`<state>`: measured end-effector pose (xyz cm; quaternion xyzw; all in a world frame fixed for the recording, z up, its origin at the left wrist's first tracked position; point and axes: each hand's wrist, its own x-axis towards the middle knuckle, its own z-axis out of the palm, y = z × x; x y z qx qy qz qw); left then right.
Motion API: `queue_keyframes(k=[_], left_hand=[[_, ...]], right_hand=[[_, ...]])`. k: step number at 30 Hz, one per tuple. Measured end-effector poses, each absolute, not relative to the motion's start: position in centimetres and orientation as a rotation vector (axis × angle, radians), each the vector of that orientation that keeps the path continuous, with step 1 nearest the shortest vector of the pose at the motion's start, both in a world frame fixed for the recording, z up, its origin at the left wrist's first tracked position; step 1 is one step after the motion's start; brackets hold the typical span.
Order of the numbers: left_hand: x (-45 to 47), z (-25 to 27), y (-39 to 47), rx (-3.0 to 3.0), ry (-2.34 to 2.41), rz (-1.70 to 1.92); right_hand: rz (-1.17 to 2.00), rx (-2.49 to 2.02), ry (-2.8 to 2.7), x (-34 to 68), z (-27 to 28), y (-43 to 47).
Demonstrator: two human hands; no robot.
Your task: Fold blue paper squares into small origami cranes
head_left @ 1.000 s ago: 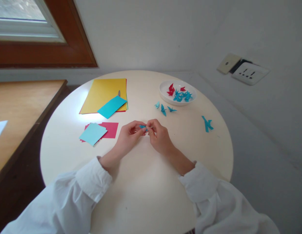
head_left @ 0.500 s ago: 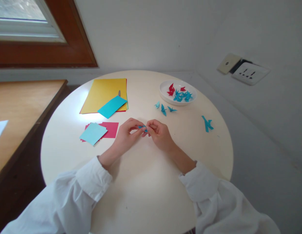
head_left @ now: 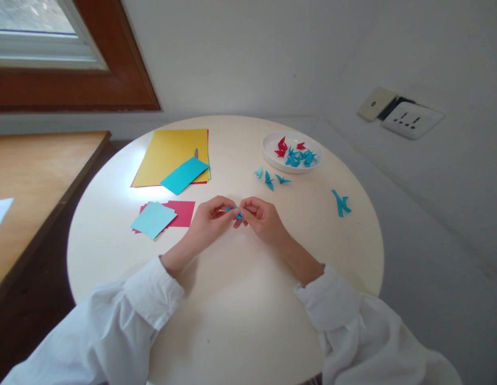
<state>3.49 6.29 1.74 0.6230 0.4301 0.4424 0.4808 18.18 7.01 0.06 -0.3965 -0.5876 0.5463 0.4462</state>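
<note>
Between my fingertips is a small folded piece of blue paper (head_left: 239, 216), mostly hidden by the fingers. My left hand (head_left: 212, 220) pinches it from the left, and my right hand (head_left: 263, 220) grips it from the right, thumbs close together. Just beyond my hands lie three small paper cranes: a pale one (head_left: 259, 172), a blue one (head_left: 269, 181) and another blue one with spread wings (head_left: 283, 179). Behind them a white dish (head_left: 268, 160) holds red paper cranes (head_left: 282, 147) and several blue paper cranes (head_left: 295, 158).
On the round white table (head_left: 232, 321), pale blue squares (head_left: 154, 219) overlap pink paper (head_left: 184, 213) at left. Farther back, a blue sheet (head_left: 184, 175) partly covers scissors (head_left: 196, 153) on yellow paper (head_left: 174, 149). Blue paper strips (head_left: 341, 204) lie at right. A wooden table (head_left: 39, 176) stands left.
My fingers have shifted slightly around the small blue paper, which stays pinched between both hands. Everything else lies as before.
</note>
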Motion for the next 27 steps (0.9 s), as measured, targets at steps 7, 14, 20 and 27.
queue_keyframes(k=[7,14,20,27], left_hand=[[3.37,1.96,6.27,1.543,1.037,1.048],[3.43,1.92,6.25,1.541,1.051,1.095],[3.49,1.88,6.31,1.507,1.102,1.177],[3.38,1.73,6.36,1.493,1.133,1.194]], right_hand=[[1.401,-0.963,-1.450,18.19,0.19,7.03],[1.371,-0.974,-1.436,18.11,0.25,7.00],[1.342,-0.950,-1.433,18.12,0.28,7.14],[1.338,-0.974,-1.400,18.17,0.43,6.96]])
